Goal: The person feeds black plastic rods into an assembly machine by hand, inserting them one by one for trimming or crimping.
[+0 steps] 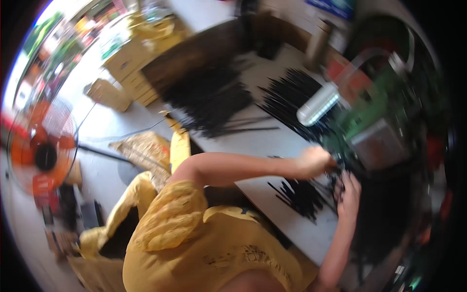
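My left hand [314, 161] is closed in a fist at the front of a green machine [369, 121], and what it grips is hidden. Just below and to the right, my right hand [348, 192] has its fingers curled in beside the machine's working area. Motion blur hides whatever lies within them. A small bunch of thin black rods [301, 198] lies on the pale table [311, 238] under my left wrist. A white lamp [318, 104] hangs over the machine, its lit side facing the work. Beyond my left hand lie several more black rods [292, 92].
A large heap of black rods [214, 102] covers the table's far left, against a brown board [194, 58]. A tan cylinder [318, 41] stands at the back. Left on the floor are an orange fan [44, 146], cardboard boxes [129, 63] and a paper sack [146, 153].
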{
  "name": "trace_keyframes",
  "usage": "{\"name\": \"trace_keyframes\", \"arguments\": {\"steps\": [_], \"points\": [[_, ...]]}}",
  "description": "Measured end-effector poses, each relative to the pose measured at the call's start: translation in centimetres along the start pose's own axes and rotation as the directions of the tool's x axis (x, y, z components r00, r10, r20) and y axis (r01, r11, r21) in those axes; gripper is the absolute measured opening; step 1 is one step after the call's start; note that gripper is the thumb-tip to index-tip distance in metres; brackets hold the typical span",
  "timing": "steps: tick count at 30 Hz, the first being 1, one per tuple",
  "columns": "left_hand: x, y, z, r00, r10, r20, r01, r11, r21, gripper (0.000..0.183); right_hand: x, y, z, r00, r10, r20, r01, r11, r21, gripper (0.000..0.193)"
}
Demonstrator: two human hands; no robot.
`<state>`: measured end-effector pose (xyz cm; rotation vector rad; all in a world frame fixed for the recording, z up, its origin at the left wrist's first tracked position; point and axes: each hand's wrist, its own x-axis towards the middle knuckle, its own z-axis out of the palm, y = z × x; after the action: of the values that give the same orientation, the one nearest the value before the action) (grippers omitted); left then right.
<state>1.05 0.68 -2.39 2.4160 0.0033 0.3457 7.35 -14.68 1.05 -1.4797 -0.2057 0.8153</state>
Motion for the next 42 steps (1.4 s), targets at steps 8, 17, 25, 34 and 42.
{"name": "trace_keyframes", "arguments": {"steps": [8, 17, 25, 34, 42], "points": [[-0.8, -0.2, -3.9, 0.976, -0.218, -0.005, 0.215, 0.965, -0.153, 0.027, 1.1, 0.3, -0.4, 0.991, -0.123, 0.059, 0.123, 0.992, 0.002, 0.024], [0.4, 1.0, -2.6, 0.964, -0.261, 0.057, 0.268, 0.947, -0.179, 0.03, 1.2, 1.0, -0.9, 0.994, -0.102, 0.028, 0.101, 0.994, 0.048, 0.025], [0.6, 0.1, -2.3, 0.984, -0.179, -0.023, 0.174, 0.975, -0.137, 0.028, 1.9, 0.8, -0.6, 0.994, -0.077, 0.073, 0.07, 0.993, 0.091, 0.024], [0.9, 0.3, -1.9, 0.988, -0.151, -0.04, 0.145, 0.981, -0.125, 0.028, 2.4, 1.0, -0.7, 0.995, -0.079, 0.056, 0.075, 0.995, 0.071, 0.026], [1.0, 0.1, -2.0, 0.988, -0.147, -0.037, 0.142, 0.984, -0.103, 0.03, 2.5, 1.0, -0.4, 0.997, -0.069, 0.019, 0.068, 0.997, 0.047, 0.025]]}}
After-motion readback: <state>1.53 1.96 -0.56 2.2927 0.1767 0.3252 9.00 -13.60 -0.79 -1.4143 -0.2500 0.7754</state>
